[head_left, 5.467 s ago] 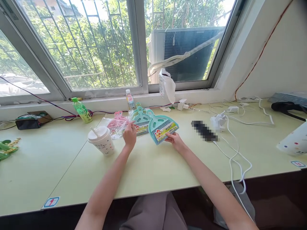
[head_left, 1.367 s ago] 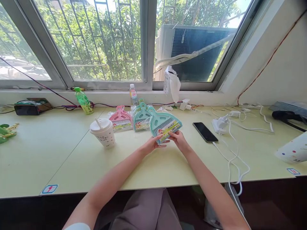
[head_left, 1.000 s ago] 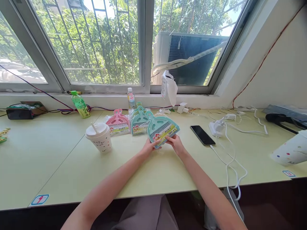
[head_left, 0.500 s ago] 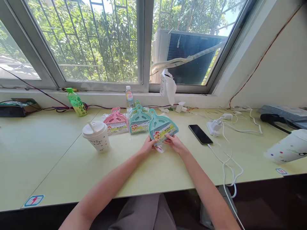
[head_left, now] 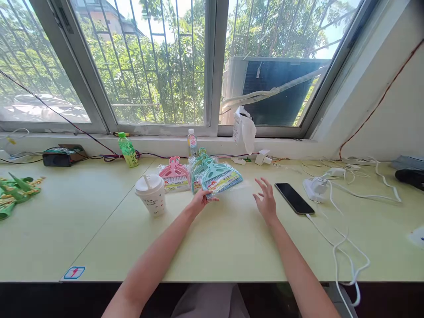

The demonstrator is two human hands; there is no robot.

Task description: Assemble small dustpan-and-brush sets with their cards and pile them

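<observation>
A teal dustpan and brush set [head_left: 225,176] in clear plastic wrapping is tilted in front of the others, its printed label facing me. My left hand [head_left: 200,199] grips its lower left corner, thumb and fingers closed on it. To its right, my right hand [head_left: 266,201] hovers over the table with fingers spread and nothing in them. Behind the held set is another wrapped green dustpan set [head_left: 198,164], partly hidden. Beside that lies a pink dustpan set [head_left: 174,174], also wrapped.
A lidded paper cup [head_left: 151,196] stands left of my left hand. A black phone [head_left: 294,198] on a white cable lies right of my right hand, near a white power adapter [head_left: 315,189]. Two bottles, a green one [head_left: 128,150] and a clear one [head_left: 192,143], stand by the windowsill.
My right hand has let go of the teal dustpan set and moved right, opening. The set has shifted left against the other green one, still in my left hand. The view has turned left.
</observation>
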